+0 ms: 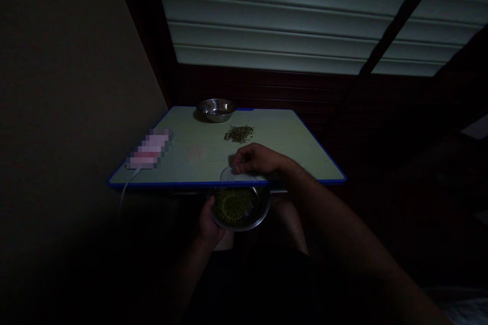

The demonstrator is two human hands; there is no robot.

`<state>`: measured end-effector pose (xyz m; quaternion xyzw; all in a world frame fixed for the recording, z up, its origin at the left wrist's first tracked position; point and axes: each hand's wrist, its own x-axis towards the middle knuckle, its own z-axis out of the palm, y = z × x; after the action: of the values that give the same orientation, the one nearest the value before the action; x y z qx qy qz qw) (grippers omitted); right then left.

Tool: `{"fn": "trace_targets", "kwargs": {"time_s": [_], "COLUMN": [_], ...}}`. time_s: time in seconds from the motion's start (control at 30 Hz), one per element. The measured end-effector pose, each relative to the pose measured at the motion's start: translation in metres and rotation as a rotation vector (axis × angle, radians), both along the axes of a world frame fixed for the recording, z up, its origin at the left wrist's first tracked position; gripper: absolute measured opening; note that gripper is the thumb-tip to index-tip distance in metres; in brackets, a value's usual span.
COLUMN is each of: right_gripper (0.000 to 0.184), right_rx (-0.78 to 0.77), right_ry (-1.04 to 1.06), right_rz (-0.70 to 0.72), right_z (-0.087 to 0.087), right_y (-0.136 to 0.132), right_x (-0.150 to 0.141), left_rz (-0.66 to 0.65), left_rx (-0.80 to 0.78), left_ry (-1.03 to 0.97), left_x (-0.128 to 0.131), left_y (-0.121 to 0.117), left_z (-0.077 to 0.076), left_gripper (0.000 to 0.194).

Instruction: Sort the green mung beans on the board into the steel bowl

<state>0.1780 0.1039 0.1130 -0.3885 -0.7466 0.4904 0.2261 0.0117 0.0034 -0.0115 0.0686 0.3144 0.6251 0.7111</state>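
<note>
Dim, homelike room — small table [282, 132], metal bowl [261, 208], pale framed panels [267, 17]

Smooth, polished metal with glossy glints on the far bowl [217, 117]; similarly shiny, smooth metal on the near bowl [262, 215]. Pale, faintly streaked and mostly matt on the table top [285, 134], with smooth, plastic-looking blue edging [183, 183]. Dull, rough and grainy across the loose pile of beans [239, 133]. Seemingly see-through, glass or plastic hard to tell, for the disc [227, 175]. Smooth and plastic-looking along the white cord [124, 189]. Dark, wood-like, with a faint sheen, on the window frame [267, 78]. Plain matt on the wall [68, 61].
</note>
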Motion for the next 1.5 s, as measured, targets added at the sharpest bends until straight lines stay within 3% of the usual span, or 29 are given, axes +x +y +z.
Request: {"fn": "trace_targets", "kwargs": {"time_s": [0.13,0.33,0.43,0.57,0.73,1.03,1.5], "right_gripper": [0.024,0.027,0.030,0.021,0.014,0.014,0.019], "right_rx": [-0.028,0.038,0.071,0.216,0.472,0.622,0.692], "right_ry": [0.120,0.398,0.493,0.479,0.319,0.064,-0.124], "right_rz": [-0.099,-0.526,-0.672,-0.788,-0.920,-0.806,-0.668], "right_z": [0.001,-0.008,-0.017,-0.029,-0.037,-0.041,-0.037], "right_y": [0.018,0.051,0.057,0.060,0.064,0.062,0.059], "right_x": [0.009,0.024,0.026,0.024,0.027,0.029,0.024], "left_rz": [0.008,0.026,0.021,0.010,0.011,0.000,-0.021], "left_rx": [-0.018,-0.020,-0.022,-0.014,-0.029,-0.010,-0.034], "left_ry": [0.020,0.071,0.064,0.050,0.039,0.084,0.067], "left_x": [-0.001,-0.001,-0.001,-0.001,-0.001,-0.001,-0.003], "left_y": [0.001,0.000,-0.001,0.000,0.001,0.000,0.000], "left_z": [-0.005,-0.004,-0.003,-0.004,-0.004,-0.004,-0.007], "left_gripper": [0.029,0.027,0.026,0.026,0.024,0.027,0.028]}}
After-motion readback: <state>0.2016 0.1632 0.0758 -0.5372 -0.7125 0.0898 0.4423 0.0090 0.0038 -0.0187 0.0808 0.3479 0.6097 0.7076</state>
